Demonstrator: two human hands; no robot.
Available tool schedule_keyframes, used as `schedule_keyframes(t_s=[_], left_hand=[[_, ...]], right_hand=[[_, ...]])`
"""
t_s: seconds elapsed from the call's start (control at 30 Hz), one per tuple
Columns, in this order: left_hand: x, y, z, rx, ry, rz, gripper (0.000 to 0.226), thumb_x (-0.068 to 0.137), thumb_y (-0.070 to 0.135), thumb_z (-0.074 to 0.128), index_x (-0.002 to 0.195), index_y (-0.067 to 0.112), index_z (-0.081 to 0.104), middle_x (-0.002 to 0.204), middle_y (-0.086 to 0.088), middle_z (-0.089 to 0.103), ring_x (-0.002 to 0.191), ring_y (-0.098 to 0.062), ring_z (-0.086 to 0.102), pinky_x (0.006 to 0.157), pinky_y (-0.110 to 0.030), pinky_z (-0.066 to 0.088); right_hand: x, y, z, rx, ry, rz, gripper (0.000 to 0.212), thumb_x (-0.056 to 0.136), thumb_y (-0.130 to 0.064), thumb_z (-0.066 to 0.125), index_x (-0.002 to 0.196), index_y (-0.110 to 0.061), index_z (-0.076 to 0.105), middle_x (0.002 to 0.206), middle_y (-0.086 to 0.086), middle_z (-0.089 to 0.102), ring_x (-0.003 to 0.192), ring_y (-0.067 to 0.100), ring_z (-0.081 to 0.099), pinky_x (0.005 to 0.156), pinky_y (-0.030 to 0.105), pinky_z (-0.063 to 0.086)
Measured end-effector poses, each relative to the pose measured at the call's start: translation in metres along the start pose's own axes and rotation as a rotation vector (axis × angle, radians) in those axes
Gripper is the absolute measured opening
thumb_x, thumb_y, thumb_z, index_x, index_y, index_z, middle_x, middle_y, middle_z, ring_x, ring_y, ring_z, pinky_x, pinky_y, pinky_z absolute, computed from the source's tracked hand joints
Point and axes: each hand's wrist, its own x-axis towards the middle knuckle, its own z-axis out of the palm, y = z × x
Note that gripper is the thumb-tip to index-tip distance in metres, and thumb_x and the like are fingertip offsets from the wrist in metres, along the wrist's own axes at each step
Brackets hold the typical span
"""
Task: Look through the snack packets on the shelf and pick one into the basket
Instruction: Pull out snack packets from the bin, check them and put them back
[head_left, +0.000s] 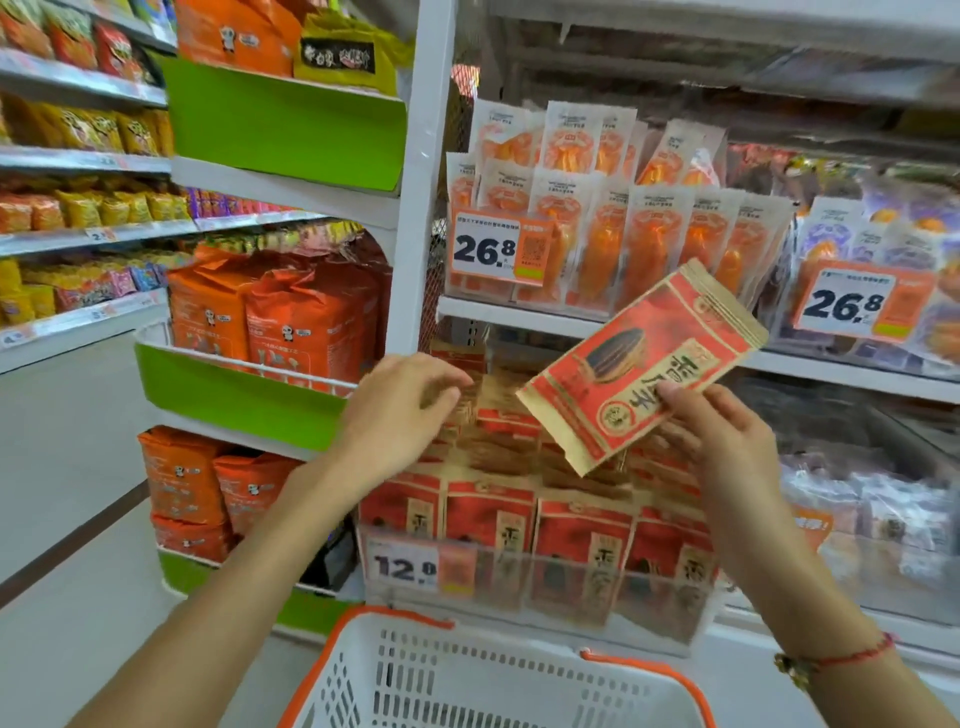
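My right hand (727, 441) holds a red and tan sunflower-seed packet (639, 364) by its lower edge, tilted, above the shelf. My left hand (400, 410) reaches over the rows of matching red packets (493, 514) on the shelf, fingers curled and blurred at their tops; I cannot tell if it grips one. The white basket (467, 670) with orange rim sits at the bottom of the view, below the shelf front, with nothing visible inside.
A clear shelf front with a 12.8 price tag (410, 566) stands between the packets and the basket. Orange packets (613, 228) fill the shelf above with a 26.8 tag. Green racks (234, 400) with orange bags stand at the left.
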Motion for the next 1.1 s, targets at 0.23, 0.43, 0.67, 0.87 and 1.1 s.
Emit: schedule_keyframes(t_s=[0.23,0.43,0.67,0.87,1.1], left_hand=[[0.008,-0.003,0.022,0.247,-0.131,0.069,0.023,0.096,0.037,0.051,0.114,0.042,0.065,0.116,0.012,0.064,0.119,-0.009,0.047,0.089,-0.03,0.038],[0.014,-0.006,0.022,0.163,-0.133,-0.025,0.015,0.09,0.043,0.058,0.095,0.043,0.071,0.108,0.012,0.067,0.112,-0.007,0.051,0.076,-0.026,0.039],[0.013,-0.012,0.02,0.097,-0.186,-0.024,0.017,0.087,0.045,0.058,0.075,0.056,0.058,0.11,0.013,0.066,0.108,-0.007,0.055,0.084,-0.031,0.048],[0.014,-0.009,0.018,0.108,-0.198,-0.023,0.026,0.088,0.037,0.059,0.069,0.054,0.057,0.115,0.014,0.066,0.108,-0.005,0.056,0.084,-0.031,0.049],[0.015,-0.009,0.018,0.086,-0.203,-0.032,0.024,0.088,0.037,0.059,0.072,0.054,0.059,0.114,0.014,0.066,0.107,-0.005,0.056,0.085,-0.031,0.049]], right_hand=[[0.046,0.003,0.023,-0.215,-0.076,-0.077,0.011,0.087,-0.021,0.07,0.097,-0.019,0.066,0.079,-0.013,0.074,0.078,-0.001,0.069,0.071,0.014,0.046],[0.06,0.019,0.042,-0.358,-0.23,-0.132,0.014,0.087,-0.018,0.071,0.096,-0.026,0.064,0.089,-0.018,0.071,0.076,-0.015,0.063,0.059,-0.002,0.04],[0.065,0.022,0.032,-0.568,-0.4,-0.177,0.021,0.085,-0.023,0.072,0.101,-0.029,0.061,0.096,-0.02,0.071,0.089,-0.013,0.064,0.073,0.006,0.048],[0.076,0.009,0.036,-0.846,-0.577,-0.246,0.034,0.086,-0.028,0.072,0.117,-0.023,0.059,0.112,-0.009,0.07,0.1,0.005,0.066,0.09,0.027,0.052],[0.094,0.012,0.071,-1.303,-0.761,-0.228,0.046,0.075,-0.042,0.079,0.111,-0.018,0.064,0.107,-0.003,0.07,0.098,0.018,0.064,0.092,0.04,0.05]])
